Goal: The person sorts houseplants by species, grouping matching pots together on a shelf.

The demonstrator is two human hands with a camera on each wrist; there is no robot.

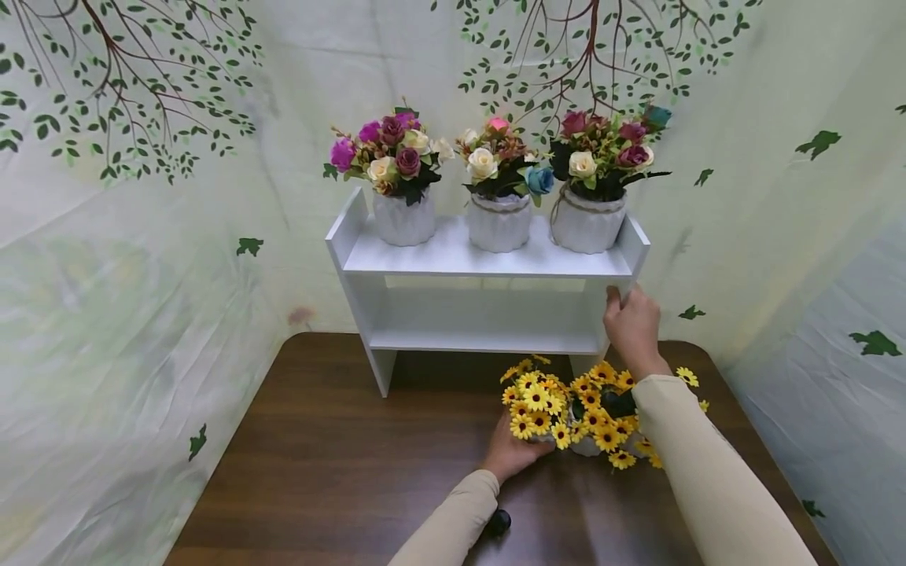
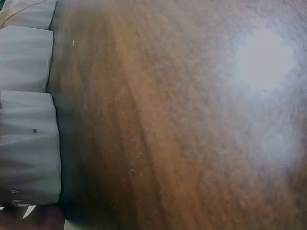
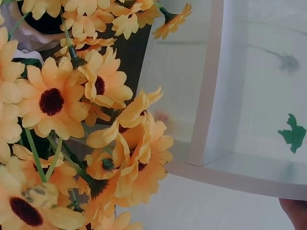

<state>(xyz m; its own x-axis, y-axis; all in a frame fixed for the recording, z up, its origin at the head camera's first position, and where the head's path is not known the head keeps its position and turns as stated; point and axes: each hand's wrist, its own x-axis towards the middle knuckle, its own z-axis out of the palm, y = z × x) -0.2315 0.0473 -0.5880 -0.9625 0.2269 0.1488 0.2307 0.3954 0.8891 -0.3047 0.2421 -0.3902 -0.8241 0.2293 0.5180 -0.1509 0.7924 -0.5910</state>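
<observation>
A white two-tier shelf [image 1: 481,350] stands at the back of the table. My right hand [image 1: 632,326] grips the shelf's right side panel below the upper board; a bit of that hand [image 3: 295,211] shows at the panel's edge in the right wrist view. My left hand [image 1: 513,450] holds the leftmost of several white pots with yellow daisies [image 1: 535,397]. In the left wrist view the pots [image 2: 29,148] stand in a row, and fingers [image 2: 33,219] show at the nearest one's end. Yellow daisies [image 3: 52,101] also fill the left of the right wrist view.
Three white pots of mixed roses, the left [image 1: 403,218], middle [image 1: 499,224] and right [image 1: 589,224], stand on the shelf's upper board. A small black object [image 1: 499,522] lies by the left sleeve on the brown table [image 1: 318,472]. Leaf-printed cloth [image 1: 304,94] hangs behind.
</observation>
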